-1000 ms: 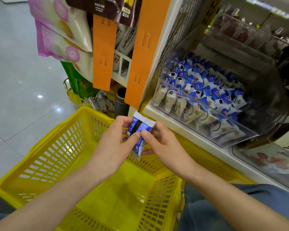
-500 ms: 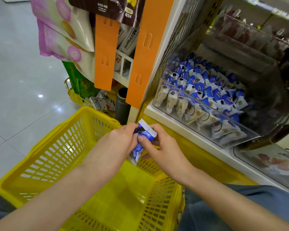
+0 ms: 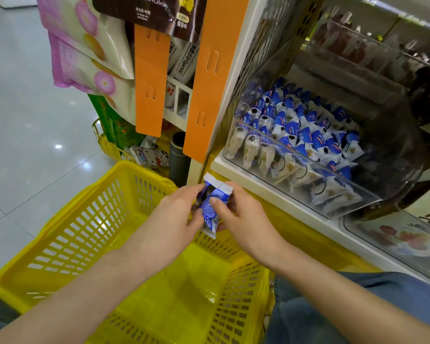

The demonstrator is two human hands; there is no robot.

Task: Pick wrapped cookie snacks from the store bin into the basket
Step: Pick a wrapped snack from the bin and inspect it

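Observation:
A blue and white wrapped cookie snack (image 3: 210, 207) is held between both hands above the far side of the yellow basket (image 3: 67, 234). My left hand (image 3: 169, 224) grips its left edge, and my right hand (image 3: 243, 219) pinches it with the thumb on its front. The clear store bin (image 3: 353, 194) on the shelf to the right holds several more blue and white wrapped cookie snacks (image 3: 298, 135). The basket's floor shows nothing lying in it.
Orange hanging strips (image 3: 209, 78) and hanging snack bags (image 3: 85, 45) stand just behind the basket on the left. A dark tube (image 3: 178, 157) stands by the shelf post. Another clear bin (image 3: 395, 234) sits lower right. Grey tiled floor (image 3: 23, 145) lies to the left.
Both hands have lowered the wrapped snack a little toward the basket and turned it; my right thumb now lies over its front.

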